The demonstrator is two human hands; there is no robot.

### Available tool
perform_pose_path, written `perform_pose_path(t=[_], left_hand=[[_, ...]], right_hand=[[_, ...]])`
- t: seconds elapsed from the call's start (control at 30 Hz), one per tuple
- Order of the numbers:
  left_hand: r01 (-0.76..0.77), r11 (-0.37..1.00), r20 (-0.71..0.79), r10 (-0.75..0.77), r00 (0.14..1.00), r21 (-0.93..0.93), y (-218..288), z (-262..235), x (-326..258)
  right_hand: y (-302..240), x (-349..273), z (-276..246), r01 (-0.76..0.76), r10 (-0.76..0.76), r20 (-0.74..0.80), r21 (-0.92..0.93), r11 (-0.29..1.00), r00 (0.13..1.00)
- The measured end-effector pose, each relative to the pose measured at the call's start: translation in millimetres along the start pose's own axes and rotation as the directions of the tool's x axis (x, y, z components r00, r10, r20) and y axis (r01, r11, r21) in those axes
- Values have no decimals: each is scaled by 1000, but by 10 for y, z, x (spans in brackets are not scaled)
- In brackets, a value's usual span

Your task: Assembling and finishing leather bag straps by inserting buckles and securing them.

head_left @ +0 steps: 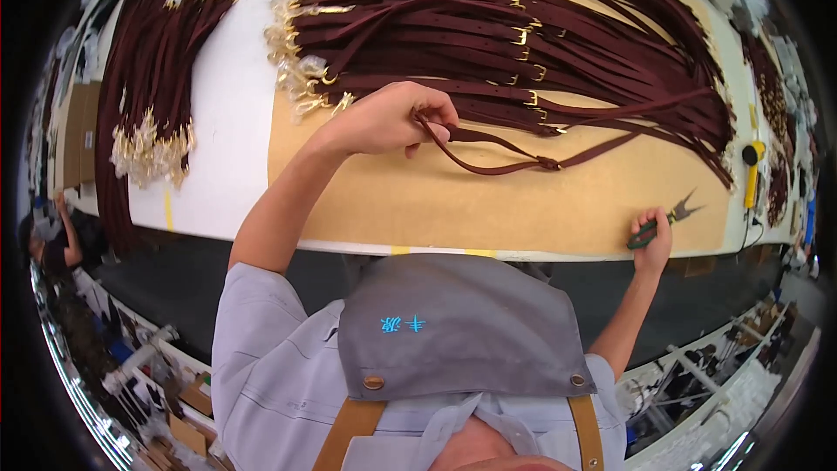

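Note:
My left hand [390,119] is closed on a dark maroon leather strap [488,169], lifted in a loop over the tan sheet. The strap's far part runs right toward the pile. My right hand [652,251], near the table's front edge, grips a pair of thread snips [684,209] by the green handle, with the pointed blades apart and aimed up and right. Just beyond my left hand lies a large row of maroon straps [418,44] with gold buckles [523,36] lined up across it. Gold clasps [301,44] in clear plastic wrap sit at its left end.
A second bundle of maroon straps [161,44] with wrapped gold clasps lies on the white table [228,78] at left. Tan sheeting [392,205] covers the middle. A yellow tool [751,174] lies at right. Another person [61,240] is at far left beside a cardboard box [78,135].

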State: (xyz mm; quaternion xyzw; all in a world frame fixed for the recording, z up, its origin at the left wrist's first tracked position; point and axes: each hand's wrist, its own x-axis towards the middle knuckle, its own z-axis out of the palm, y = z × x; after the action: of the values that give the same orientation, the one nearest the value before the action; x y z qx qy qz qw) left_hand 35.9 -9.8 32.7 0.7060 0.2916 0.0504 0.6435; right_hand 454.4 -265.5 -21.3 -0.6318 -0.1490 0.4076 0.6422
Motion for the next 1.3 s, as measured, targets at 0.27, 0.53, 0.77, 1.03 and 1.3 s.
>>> perform_pose_path(t=[0.27, 0.53, 0.77, 1.03, 1.3], left_hand=[[-49, 954, 47, 66, 997, -296, 437, 159, 274], [-7, 957, -75, -15, 997, -289, 545, 212, 287], [5, 955, -60, -23, 998, -298, 460, 229, 329], [-24, 929, -20, 18, 1000, -368, 409, 215, 334], [-4, 920, -13, -1, 1000, -391, 324, 304, 426]], right_hand=[[-698, -156, 1628, 580, -260, 532, -621, 528, 806], [-534, -7, 1957, 676, -401, 773, -629, -383, 492], [-500, -52, 2112, 604, -314, 827, -558, -570, 467], [-514, 37, 2059, 751, -290, 846, -531, -393, 447], [-530, 89, 1968, 794, -351, 864, -483, -370, 362]])
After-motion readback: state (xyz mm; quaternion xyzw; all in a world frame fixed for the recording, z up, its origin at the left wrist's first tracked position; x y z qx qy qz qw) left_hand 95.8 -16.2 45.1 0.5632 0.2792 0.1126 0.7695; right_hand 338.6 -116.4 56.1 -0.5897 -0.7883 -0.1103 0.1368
